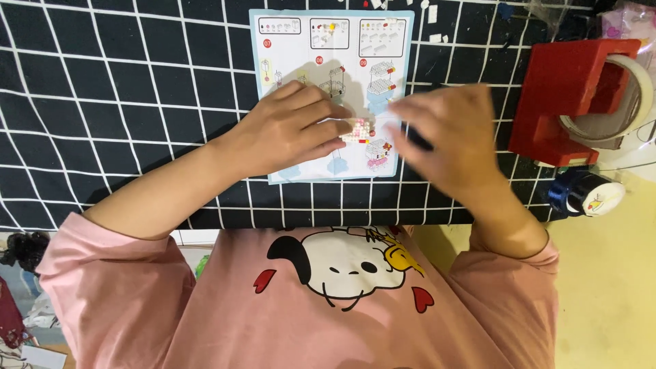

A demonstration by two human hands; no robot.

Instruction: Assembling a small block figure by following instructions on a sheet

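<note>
My left hand rests on a light blue instruction sheet and pinches a small pink and white brick model between thumb and fingers. To the right of the model hovers my right hand, blurred by motion, palm down with its fingertips close to the model. Whether it holds a piece I cannot tell. The sheet lies on a black cloth with a white grid.
A red tape dispenser with a roll of pale tape stands at the right. A small blue and white round container lies below it. A few tiny white bricks lie near the sheet's top edge. My pink sleeves fill the lower frame.
</note>
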